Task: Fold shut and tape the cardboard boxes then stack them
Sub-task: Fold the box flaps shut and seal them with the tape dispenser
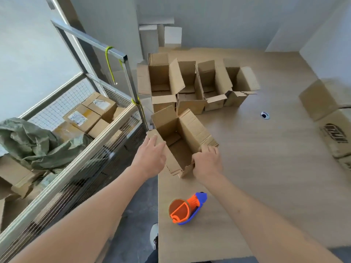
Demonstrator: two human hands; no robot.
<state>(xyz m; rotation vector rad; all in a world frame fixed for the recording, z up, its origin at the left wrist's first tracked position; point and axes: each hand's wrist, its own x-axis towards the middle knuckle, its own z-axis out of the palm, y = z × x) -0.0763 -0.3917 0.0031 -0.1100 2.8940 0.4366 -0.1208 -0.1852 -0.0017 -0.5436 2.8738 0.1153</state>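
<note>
Cardboard box (182, 137) is sitting open-topped near the table (266, 168) edge, flaps sticking up, kinda creased. Left hand (150, 158) is gripping its left flap while right hand (207, 162) is pinching the near-right flap.

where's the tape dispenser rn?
Head view: the tape dispenser lies on the table near its front-left edge, untouched, between the two forearms and nearer the camera than the open box both hands hold.
</note>
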